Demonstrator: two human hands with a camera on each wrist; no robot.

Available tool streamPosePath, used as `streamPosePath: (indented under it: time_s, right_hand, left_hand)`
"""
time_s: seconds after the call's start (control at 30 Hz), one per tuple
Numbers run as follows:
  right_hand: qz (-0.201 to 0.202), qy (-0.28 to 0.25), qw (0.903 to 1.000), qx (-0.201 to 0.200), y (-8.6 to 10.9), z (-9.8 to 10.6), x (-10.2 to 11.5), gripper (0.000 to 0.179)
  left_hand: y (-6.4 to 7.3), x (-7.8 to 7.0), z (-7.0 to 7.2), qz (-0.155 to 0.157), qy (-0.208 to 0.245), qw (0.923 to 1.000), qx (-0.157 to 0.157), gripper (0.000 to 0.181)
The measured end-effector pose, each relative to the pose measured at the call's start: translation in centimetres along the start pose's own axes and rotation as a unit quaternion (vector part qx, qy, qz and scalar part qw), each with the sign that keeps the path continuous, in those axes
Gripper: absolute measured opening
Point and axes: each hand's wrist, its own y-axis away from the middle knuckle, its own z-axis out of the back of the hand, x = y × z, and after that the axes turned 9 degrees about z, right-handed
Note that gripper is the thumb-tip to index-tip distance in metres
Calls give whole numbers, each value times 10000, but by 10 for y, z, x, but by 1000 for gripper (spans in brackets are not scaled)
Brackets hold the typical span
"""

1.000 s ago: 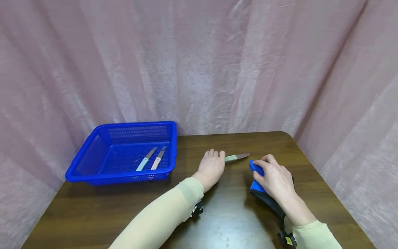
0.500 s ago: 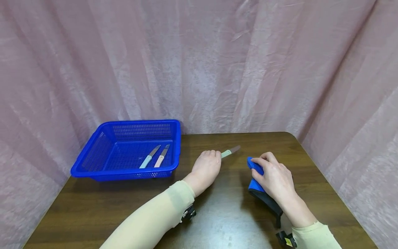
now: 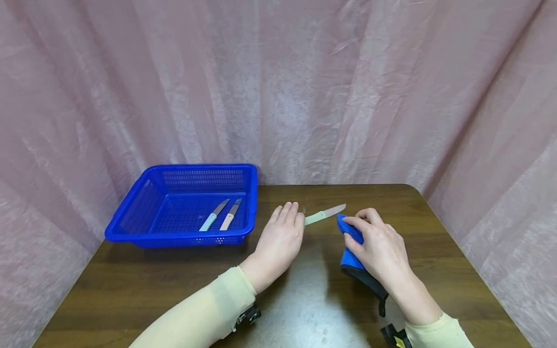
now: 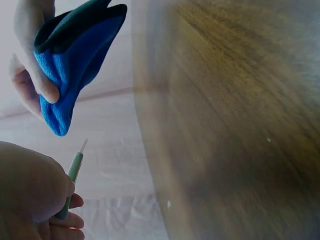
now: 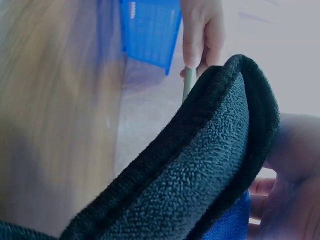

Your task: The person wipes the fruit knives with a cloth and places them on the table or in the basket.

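Observation:
My left hand [image 3: 280, 237] pinches the pale green handle of a small knife [image 3: 324, 214], whose blade points right toward the cloth. In the left wrist view the knife [image 4: 74, 172] is raised off the wooden surface, its handle between thumb and fingers. My right hand [image 3: 382, 245] grips a folded blue cloth with black edging [image 3: 353, 258]; its upper tip sits just beside the blade's end. The right wrist view shows the cloth [image 5: 185, 170] large in front, hiding most of the knife, and the left hand [image 5: 204, 32] beyond it.
A blue plastic basket [image 3: 143, 238] stands at the left of the wooden table [image 3: 130, 290]. Inside it lie two knives, one with a light blue handle [image 3: 208, 222] and one with a pinkish handle [image 3: 227, 222]. Pink curtains [image 3: 278, 96] hang behind the table and at its right.
The knife has turned a little, and its blade has come near the cloth. My left hand's fingers look more extended. My right hand with the cloth has shifted slightly left; the view has shifted slightly too.

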Motion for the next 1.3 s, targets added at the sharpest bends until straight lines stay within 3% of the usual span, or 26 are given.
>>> streamPosePath:
  time_s: [0.27,0.6,0.8,1.3]
  right_hand:
    - [173,-116,9998,-76,-7,0,17,36]
    - [200,-243,9995,30,-16,-7,32,35]
    - [277,-296,9992,40,-20,-12,37,35]
    - [455,-385,9982,-20,-28,-20,50,36]
  left_hand:
    - [21,18,12,158,289,9994,111,20]
    - [47,40,21,352,618,9975,-41,19]
    - [53,48,24,514,804,9954,-68,18]
    - [62,59,35,500,1056,9928,-273,22]
